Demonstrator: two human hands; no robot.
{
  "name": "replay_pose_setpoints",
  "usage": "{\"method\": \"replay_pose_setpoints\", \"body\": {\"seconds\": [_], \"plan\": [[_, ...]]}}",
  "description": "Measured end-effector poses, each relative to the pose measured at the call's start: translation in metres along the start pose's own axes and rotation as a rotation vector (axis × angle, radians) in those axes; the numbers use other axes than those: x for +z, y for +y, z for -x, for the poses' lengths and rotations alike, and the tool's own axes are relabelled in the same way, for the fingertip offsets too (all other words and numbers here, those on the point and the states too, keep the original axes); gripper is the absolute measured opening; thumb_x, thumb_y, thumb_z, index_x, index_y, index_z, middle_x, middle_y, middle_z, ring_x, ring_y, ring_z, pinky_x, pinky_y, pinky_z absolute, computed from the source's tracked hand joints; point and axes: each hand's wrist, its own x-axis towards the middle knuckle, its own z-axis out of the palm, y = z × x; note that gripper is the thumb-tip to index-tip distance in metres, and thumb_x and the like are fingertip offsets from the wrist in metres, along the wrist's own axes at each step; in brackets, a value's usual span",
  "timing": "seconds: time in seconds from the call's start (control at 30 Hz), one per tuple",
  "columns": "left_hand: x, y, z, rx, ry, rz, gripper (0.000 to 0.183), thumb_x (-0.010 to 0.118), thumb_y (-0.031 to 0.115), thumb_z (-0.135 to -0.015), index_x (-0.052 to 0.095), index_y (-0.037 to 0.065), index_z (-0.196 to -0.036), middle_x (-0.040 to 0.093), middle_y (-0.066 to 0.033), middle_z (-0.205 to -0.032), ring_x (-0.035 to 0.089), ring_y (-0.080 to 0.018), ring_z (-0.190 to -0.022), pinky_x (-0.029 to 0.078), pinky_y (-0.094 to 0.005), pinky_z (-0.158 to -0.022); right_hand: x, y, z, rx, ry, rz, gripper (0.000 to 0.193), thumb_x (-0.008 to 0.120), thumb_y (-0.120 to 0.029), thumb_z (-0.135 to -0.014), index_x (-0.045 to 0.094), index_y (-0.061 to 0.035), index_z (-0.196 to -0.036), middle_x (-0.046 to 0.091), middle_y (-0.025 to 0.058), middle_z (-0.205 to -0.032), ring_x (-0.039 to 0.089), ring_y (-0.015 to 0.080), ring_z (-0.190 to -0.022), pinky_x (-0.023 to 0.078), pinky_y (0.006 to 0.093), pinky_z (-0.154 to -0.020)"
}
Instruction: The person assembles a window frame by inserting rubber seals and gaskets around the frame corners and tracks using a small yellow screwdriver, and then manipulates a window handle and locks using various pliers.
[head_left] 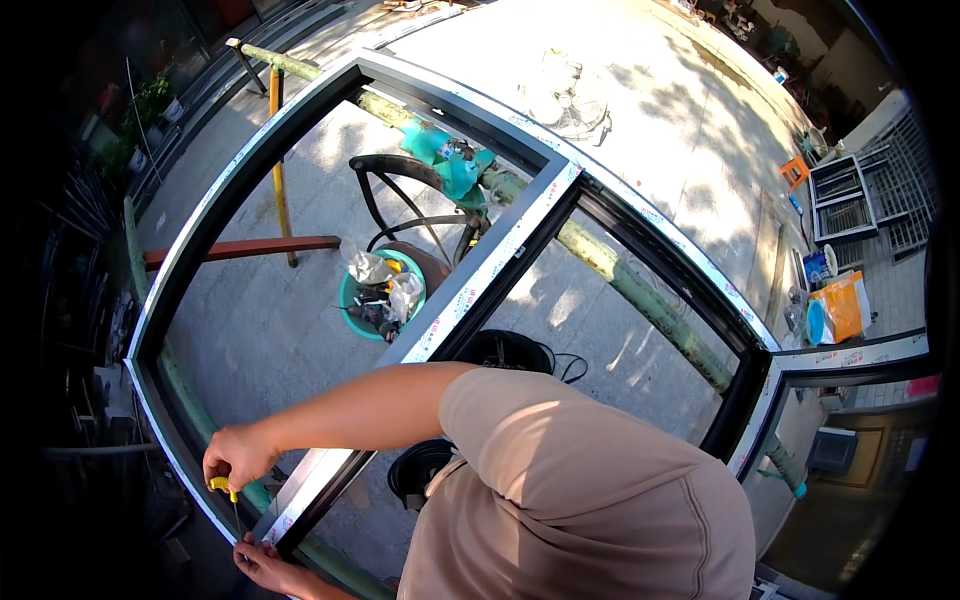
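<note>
A large dark grey window frame (480, 290) with printed white film on its bars lies before me. At its near left corner, my right hand (242, 455) is closed round the yellow handle of a screwdriver (220, 484). The slim shaft points down toward my left hand (264, 566). Below it, the fingers of my left hand are pinched together by the frame's edge, close to the screwdriver's tip; what they hold is too small to make out. My right arm reaches across the frame from the right.
Green-painted pipes (600, 250) run under the frame. Beneath its left opening stands a teal basin (347, 310) of tools and plastic bags, near a red bar (240, 247). A black bucket (505, 348) sits nearer. A fan (565, 100) stands beyond; an orange-and-white bag (842, 305) lies right.
</note>
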Motion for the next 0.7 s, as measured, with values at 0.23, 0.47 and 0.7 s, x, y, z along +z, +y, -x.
{"method": "replay_pose_setpoints", "body": {"seconds": [0.23, 0.47, 0.7], "plan": [[-0.02, 0.048, 0.071, -0.127, -0.02, 0.222, 0.025, 0.069, 0.031, -0.114, 0.066, 0.006, -0.111, 0.067, 0.0, -0.094, 0.051, -0.0036, -0.07, 0.038, -0.021, -0.065, 0.003, -0.024, 0.011, 0.127, -0.241, 0.036, 0.032, 0.082, -0.015, -0.096, 0.082, -0.0046, -0.126, 0.084, 0.0111, -0.12, 0.079, 0.0202, -0.11, 0.06, 0.0336, -0.099], [-0.02, 0.05, 0.108, -0.573, -0.014, 0.562, 0.021, 0.071, 0.032, -0.112, 0.068, 0.011, -0.112, 0.072, 0.0003, -0.089, 0.057, -0.005, -0.066, 0.046, -0.0185, -0.06, 0.0, -0.034, 0.02, 0.058, -0.432, 0.196, 0.025, 0.081, -0.012, -0.096, 0.086, -0.0112, -0.12, 0.081, 0.0067, -0.119, 0.075, 0.0221, -0.113, 0.059, 0.0357, -0.1], [-0.005, 0.05, 0.124, -0.659, -0.127, 0.632, 0.026, 0.074, 0.033, -0.11, 0.068, 0.008, -0.118, 0.075, -0.0034, -0.094, 0.06, -0.0061, -0.066, 0.046, -0.0193, -0.059, -0.012, -0.038, 0.018, 0.202, -0.464, 0.073, 0.03, 0.071, 0.006, -0.096, 0.083, -0.0037, -0.121, 0.077, 0.0078, -0.12, 0.073, 0.0179, -0.111, 0.059, 0.032, -0.097]]}}
